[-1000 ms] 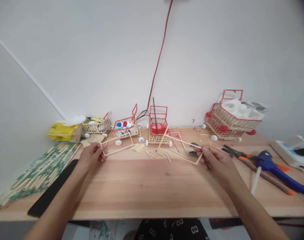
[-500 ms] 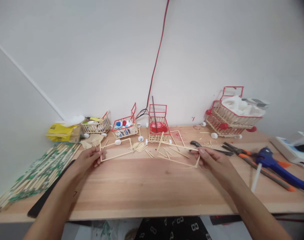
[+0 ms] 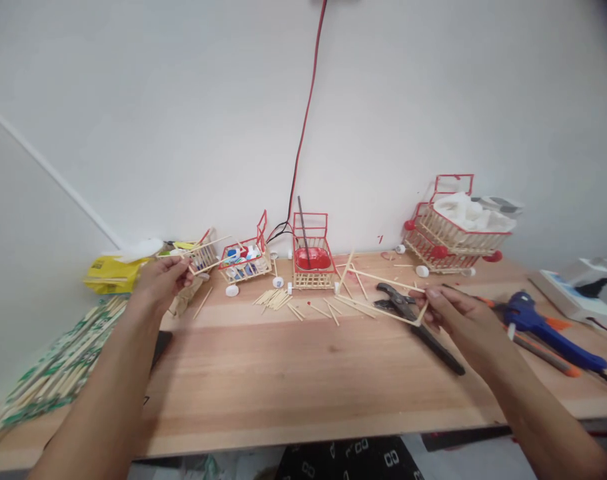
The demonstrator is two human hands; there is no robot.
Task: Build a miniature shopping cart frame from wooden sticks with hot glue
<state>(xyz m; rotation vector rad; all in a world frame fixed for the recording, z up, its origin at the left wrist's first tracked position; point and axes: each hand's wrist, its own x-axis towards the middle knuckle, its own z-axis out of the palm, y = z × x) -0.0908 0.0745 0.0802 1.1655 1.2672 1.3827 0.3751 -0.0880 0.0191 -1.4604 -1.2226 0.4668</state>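
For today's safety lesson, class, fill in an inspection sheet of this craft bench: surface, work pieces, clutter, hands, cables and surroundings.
Surface: wooden bench, bare at the front.
Work pieces: left stick frame lifted off the bench; right stick frame low over the black pliers.
Clutter: loose sticks, three small stick carts, a larger cart, blue glue gun, packed chopsticks at left.
Hands: left hand pinches its frame; right hand pinches the other's corner.
Cables: red cable down the wall; black cable far right.
Surroundings: plain white wall.
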